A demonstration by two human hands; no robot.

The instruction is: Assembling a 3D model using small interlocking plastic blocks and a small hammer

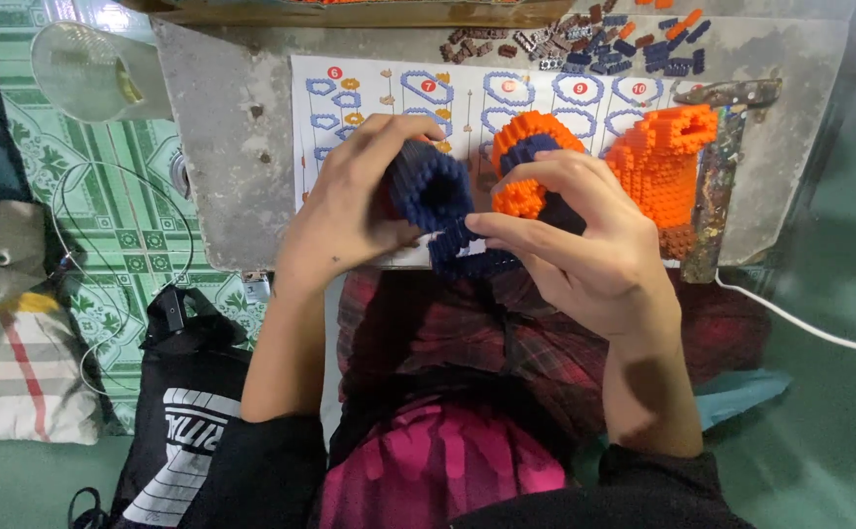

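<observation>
My left hand (349, 201) grips a dark blue ring-shaped build of small bricks (430, 186) over the near edge of a grey table (222, 127). My right hand (585, 245) pinches a dark blue strip of bricks (467, 257) that hangs from the lower edge of that build. Behind my right fingers sits an orange and blue rounded build (526, 157). A taller orange brick build (661, 162) stands on the table to its right. A printed instruction sheet (506, 93) with numbered outline drawings lies under all of them.
Several loose dark blue, brown and orange bricks (594, 44) lie at the table's far edge. A paint-stained metal bar (717, 186) lies at the right side. A clear plastic cup (90, 73) stands at the left corner. A black bag (188, 411) and a white cable (810, 328) are on the floor.
</observation>
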